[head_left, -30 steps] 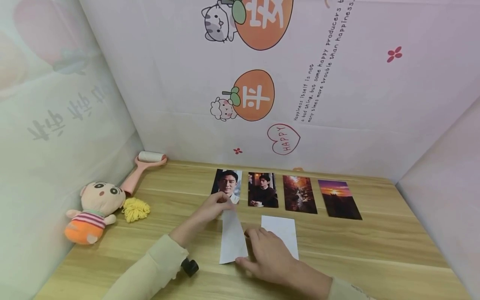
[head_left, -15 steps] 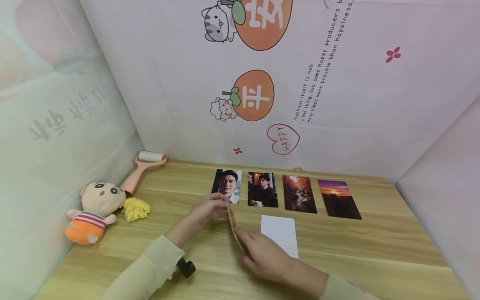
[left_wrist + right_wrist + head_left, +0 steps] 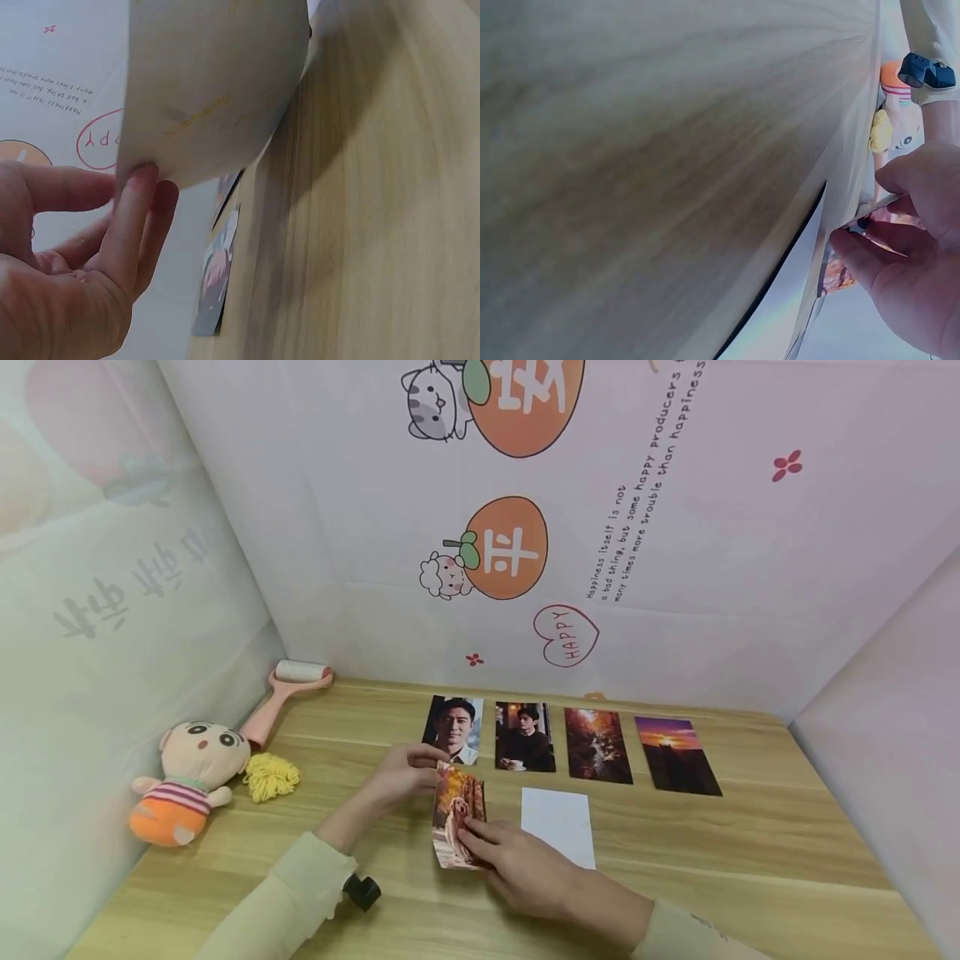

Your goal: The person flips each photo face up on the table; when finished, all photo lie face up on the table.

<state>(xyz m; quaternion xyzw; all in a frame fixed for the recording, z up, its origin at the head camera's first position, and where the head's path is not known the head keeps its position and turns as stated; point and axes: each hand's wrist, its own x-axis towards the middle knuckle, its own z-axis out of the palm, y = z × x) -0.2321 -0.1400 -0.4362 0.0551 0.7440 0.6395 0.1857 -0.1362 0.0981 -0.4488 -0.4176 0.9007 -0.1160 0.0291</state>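
A photo of a golden dog among autumn trees (image 3: pixel 450 797) is held up between both hands, its picture side showing in the head view. My left hand (image 3: pixel 401 774) pinches its upper left corner. My right hand (image 3: pixel 534 870) grips the right edge, fingers over the picture. In the left wrist view the photo's pale back (image 3: pixel 214 82) faces the camera, with thumb and fingers at one corner. A blank white card (image 3: pixel 558 818) lies on the table, partly behind the right hand. Beyond the hands lie a portrait photo (image 3: pixel 456 727) and a photo of a seated person with a cup (image 3: pixel 527 739).
Right of those lie an autumn stream photo (image 3: pixel 598 747) and a sunset photo (image 3: pixel 677 756). At left are a plush doll (image 3: pixel 187 777), a yellow yarn bundle (image 3: pixel 272 778) and a pink lint roller (image 3: pixel 279 702). Printed cloth walls (image 3: pixel 360 527) enclose the wooden table (image 3: pixel 787 843).
The photo in my hands has turned over, from its white back through edge-on to its dog picture facing up. My left hand has shifted slightly left; the other photos stay in place.
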